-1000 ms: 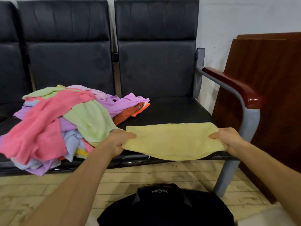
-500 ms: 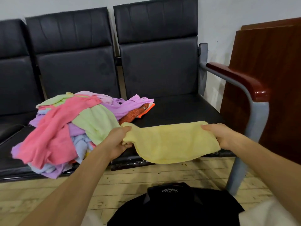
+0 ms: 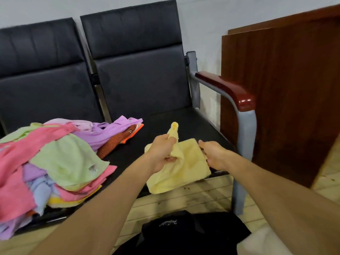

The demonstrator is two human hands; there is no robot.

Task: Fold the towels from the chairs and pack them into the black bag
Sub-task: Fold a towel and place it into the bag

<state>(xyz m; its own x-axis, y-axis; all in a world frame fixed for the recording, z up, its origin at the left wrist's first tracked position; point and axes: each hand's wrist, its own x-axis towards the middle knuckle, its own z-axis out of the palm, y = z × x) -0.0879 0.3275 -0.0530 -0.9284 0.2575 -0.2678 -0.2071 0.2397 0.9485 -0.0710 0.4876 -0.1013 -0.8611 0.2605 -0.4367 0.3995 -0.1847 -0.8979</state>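
The yellow towel (image 3: pixel 185 172) hangs over the front edge of the right-hand chair seat (image 3: pixel 193 126), its lower corner drooping past the rim toward the pale plank floor (image 3: pixel 184 201). Bare black seat lies open behind it and to its right, up to the grey frame under the armrest (image 3: pixel 230 91). On the left the heaped pile of towels (image 3: pixel 55 162) reaches the seat's near edge. The black bag (image 3: pixel 184 234) sits on the floor just below the hands. A second ago the towel was stretched wide between hands held well apart; now the hands have come close together and the cloth is doubled over into a squarish fold. The left hand (image 3: pixel 161 153) bunches one end in curled fingers, with a twisted corner poking up above its knuckles. The right hand (image 3: pixel 214 155) pinches the opposite edge. The towel looks soft and nappy, the pile is limp pink, green, lilac and orange cloth, the seats are matte and padded, the armrest is glossy red-brown, and the wooden panel (image 3: pixel 285 89) beside it is flat and dark-grained.
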